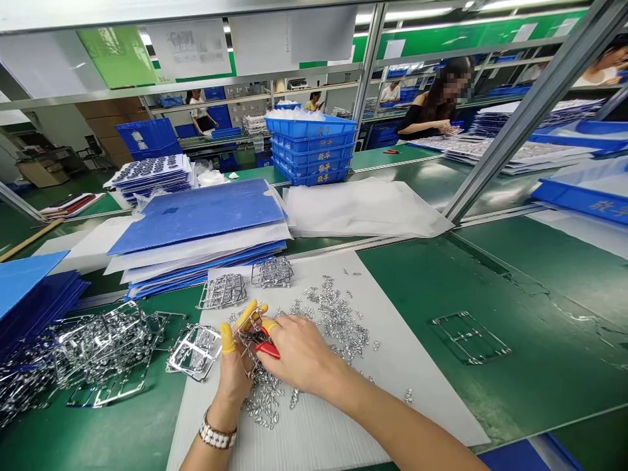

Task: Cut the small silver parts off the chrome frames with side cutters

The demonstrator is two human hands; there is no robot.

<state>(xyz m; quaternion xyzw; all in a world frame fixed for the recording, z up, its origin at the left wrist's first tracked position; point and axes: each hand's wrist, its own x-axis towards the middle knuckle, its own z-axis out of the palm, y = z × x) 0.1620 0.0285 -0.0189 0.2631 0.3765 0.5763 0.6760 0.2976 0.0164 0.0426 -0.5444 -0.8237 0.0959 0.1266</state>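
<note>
My left hand (233, 374), with yellow covers on its fingertips, is closed on a shiny silver sprue frame (248, 366) held above the white sheet (402, 405). Red-handled nippers (269, 349) are in my right hand (305, 353), their jaws at the frame and partly hidden by the fingers. Beneath both hands, many small silvery pieces (343, 324) lie scattered over the sheet. Left of my left hand rests another frame (195, 352). Two stacks of frames, a left one (224, 291) and a right one (273, 271), sit at the sheet's far edge.
A tangled heap of silver frames (105, 347) lies at left. One bare frame (471, 337) is on the green table (417, 281) at right. Behind are stacked blue sheets (206, 212), blue bins (314, 147) and a metal post (530, 111). A co-worker (436, 104) sits across.
</note>
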